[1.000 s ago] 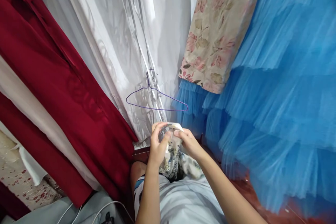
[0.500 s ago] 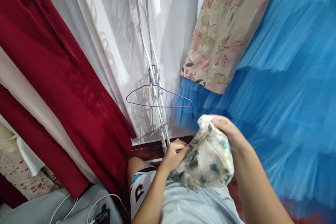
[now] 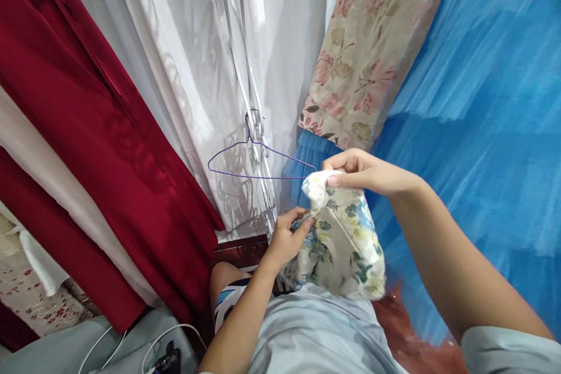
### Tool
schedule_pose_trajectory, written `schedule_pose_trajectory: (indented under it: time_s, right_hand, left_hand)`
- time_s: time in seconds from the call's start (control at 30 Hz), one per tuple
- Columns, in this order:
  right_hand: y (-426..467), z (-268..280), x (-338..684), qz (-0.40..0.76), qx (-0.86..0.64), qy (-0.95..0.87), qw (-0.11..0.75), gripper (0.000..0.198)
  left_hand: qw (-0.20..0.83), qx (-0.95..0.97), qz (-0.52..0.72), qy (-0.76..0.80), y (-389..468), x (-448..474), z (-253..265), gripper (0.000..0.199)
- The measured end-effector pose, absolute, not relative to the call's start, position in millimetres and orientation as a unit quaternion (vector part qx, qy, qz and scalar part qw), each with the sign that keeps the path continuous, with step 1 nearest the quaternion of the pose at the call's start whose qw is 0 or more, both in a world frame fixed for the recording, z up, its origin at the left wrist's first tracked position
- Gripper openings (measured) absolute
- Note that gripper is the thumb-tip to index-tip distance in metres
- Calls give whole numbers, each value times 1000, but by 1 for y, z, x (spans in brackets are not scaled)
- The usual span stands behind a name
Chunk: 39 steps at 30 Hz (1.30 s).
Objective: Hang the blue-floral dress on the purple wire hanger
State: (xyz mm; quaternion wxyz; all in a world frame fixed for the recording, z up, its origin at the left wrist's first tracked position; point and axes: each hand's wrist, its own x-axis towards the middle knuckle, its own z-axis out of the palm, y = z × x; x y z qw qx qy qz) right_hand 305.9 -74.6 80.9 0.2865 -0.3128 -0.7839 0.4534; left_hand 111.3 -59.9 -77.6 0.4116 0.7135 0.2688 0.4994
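Note:
A piece of white floral cloth [image 3: 342, 239], bunched and folded, hangs between my two hands in front of my shirt. My right hand [image 3: 350, 169] pinches its upper edge between thumb and fingers. Lower and to the left, my left hand [image 3: 291, 234] is closed on the cloth's left side. What kind of garment it is does not show clearly. Just beyond my hands, a purple wire hanger [image 3: 249, 176] with nothing on it hangs from a white metal rack [image 3: 239, 64]. The hanger's right end is close to my right fingertips.
Dark red curtains [image 3: 92, 128] hang at the left, white ones [image 3: 188, 99] behind the rack. At the right are a pink-flowered cloth [image 3: 350, 70] and a layered blue tulle skirt [image 3: 477, 128]. White cables [image 3: 175, 327] lie on a grey surface [image 3: 56, 350] at lower left.
Both hands have lifted the floral cloth up, with its top now near the hanger's right end. My right hand moved up and left. The hanger stays in place.

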Motion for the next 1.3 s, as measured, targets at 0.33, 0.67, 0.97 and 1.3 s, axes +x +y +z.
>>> schedule_pose_trajectory:
  time_s: [0.33,0.67,0.97,1.3]
  right_hand:
    - [44,61,316,347,-359,-652,570,40]
    - [74,52,266,470,-349,-686,432,41]
    - [63,77,278,528,-337,-677,387,32]
    - [64,54,277,639,-336,-563,403,23]
  left_hand:
    - [370,719,467,358,-51,20,-98,31]
    - [167,752,455,447,-1,-78,-73,19]
    - [42,759,373,533,79,-133,-37,20]
    - [138,720,502,459,124,-59,50,34]
